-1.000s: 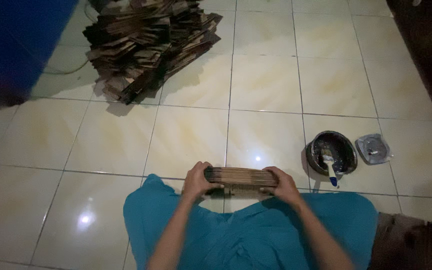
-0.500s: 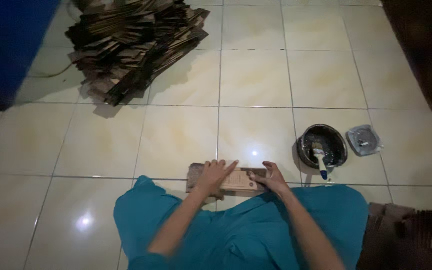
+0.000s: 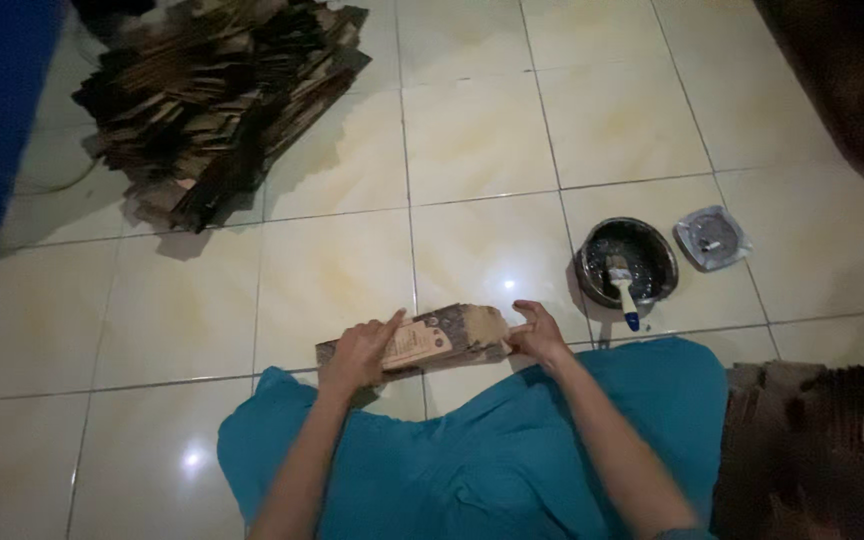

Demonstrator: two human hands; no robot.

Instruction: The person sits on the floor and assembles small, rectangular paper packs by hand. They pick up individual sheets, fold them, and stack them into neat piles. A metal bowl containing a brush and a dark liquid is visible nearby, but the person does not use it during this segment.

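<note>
I sit on a tiled floor with teal cloth (image 3: 472, 450) over my legs. A flat stack of brown cardboard pieces (image 3: 447, 335) lies across my lap edge, its printed top face tilted toward me. My left hand (image 3: 360, 352) grips the stack's left end, fingers spread over the top. My right hand (image 3: 537, 335) holds the right end.
A dark round bowl (image 3: 652, 285) holding a white brush (image 3: 620, 285) with a blue handle tip sits on the floor right of my hands. A small square metal dish (image 3: 712, 238) lies beyond it. A big heap of cardboard pieces (image 3: 217, 95) lies far left; another pile (image 3: 812, 450) at my right.
The stack was held edge-on between both hands; now it is tilted so its flat printed face shows. My view has shifted slightly left and down.
</note>
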